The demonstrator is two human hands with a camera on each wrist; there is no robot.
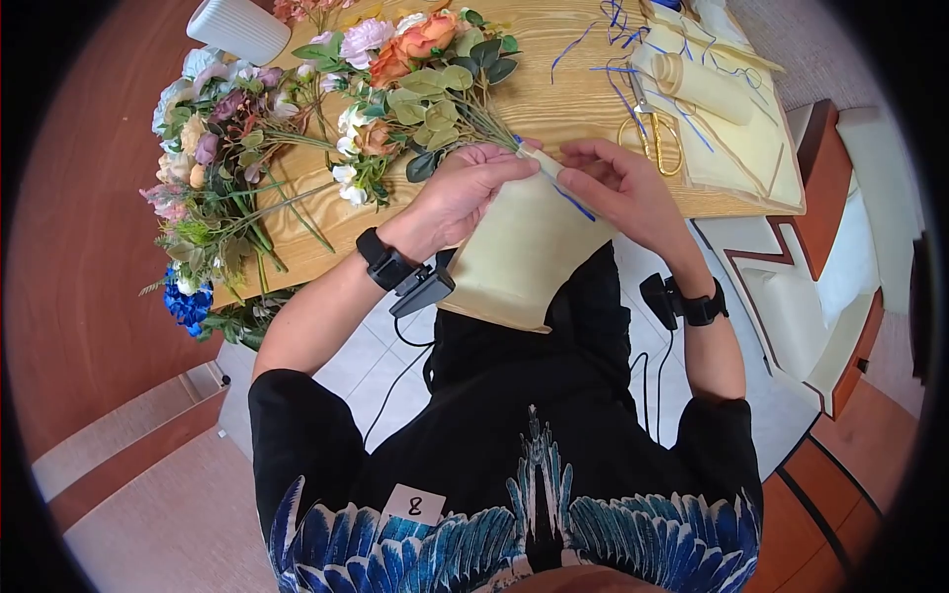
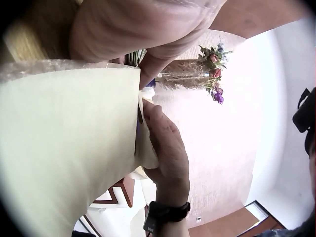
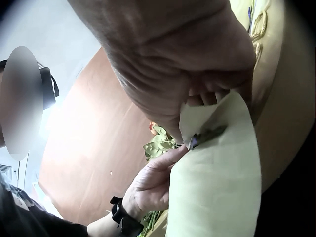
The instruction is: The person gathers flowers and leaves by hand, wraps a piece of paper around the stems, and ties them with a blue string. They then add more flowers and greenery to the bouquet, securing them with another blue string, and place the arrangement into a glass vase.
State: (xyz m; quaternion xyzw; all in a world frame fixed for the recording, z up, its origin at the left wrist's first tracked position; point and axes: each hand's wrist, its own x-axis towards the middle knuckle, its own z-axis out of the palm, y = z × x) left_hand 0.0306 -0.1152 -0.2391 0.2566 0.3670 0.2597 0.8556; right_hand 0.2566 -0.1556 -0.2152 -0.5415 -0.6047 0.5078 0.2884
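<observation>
Cream wrapping paper [image 1: 524, 247] hangs from the stems of a bouquet [image 1: 425, 89] over the table's front edge and the lap. The left hand [image 1: 465, 193] pinches the paper's top and the stems between thumb and fingers. At the paper's upper right edge, the right hand [image 1: 625, 193] holds the sheet with thumb and bent fingers. A blue ribbon [image 1: 575, 203] runs down between the hands; in the right wrist view a dark blue piece [image 3: 195, 141] lies in the fold of the paper [image 3: 217, 187]. The right hand [image 2: 168, 143] also shows in the left wrist view, against the paper's edge.
More artificial flowers [image 1: 208, 168] lie on the left of the wooden table [image 1: 554, 99], with a white ribbed vase [image 1: 237, 32] behind. Gold-handled scissors [image 1: 664, 146], blue ribbons [image 1: 618, 30] and a roll of cream paper [image 1: 702, 89] are at the right. A white chair [image 1: 791, 296] stands right.
</observation>
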